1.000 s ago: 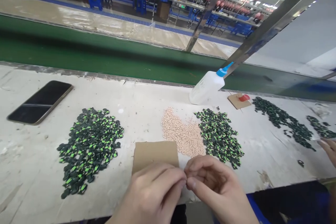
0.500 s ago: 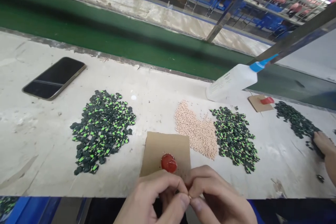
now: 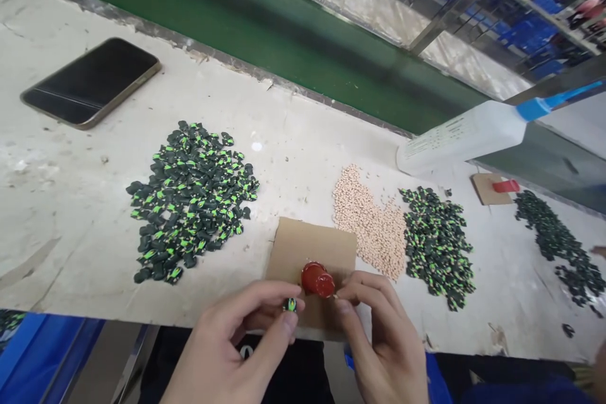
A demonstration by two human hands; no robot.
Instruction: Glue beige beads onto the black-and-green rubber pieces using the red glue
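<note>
My left hand [image 3: 241, 334] pinches a small black-and-green piece [image 3: 290, 305] between thumb and fingertips, its green marking facing up. My right hand [image 3: 379, 328] is closed in a pinch on a tiny beige piece [image 3: 335, 296], mostly hidden by the fingertips. That pinch is right at the rim of a small red cup [image 3: 317, 279], which rests on a brown cardboard square [image 3: 312, 237]. Whether the piece touches the cup I cannot tell. Right of the cardboard lie many beige bead-like pieces [image 3: 367, 224]. A heap of black-and-green pieces [image 3: 194, 196] lies to the left.
Another black-and-green heap [image 3: 438, 243] borders the beige pieces. A white bottle with a blue nozzle [image 3: 466, 136] stands behind. A phone [image 3: 92, 82] lies at far left. Farther right are a second cardboard [image 3: 485, 190], a dark heap [image 3: 552, 233] and part of another person's hand [image 3: 599, 252].
My hands have moved apart from where their fingertips met. The left now shows the black-and-green piece; the right has come to the red cup's rim. The camera view has shifted and tilted.
</note>
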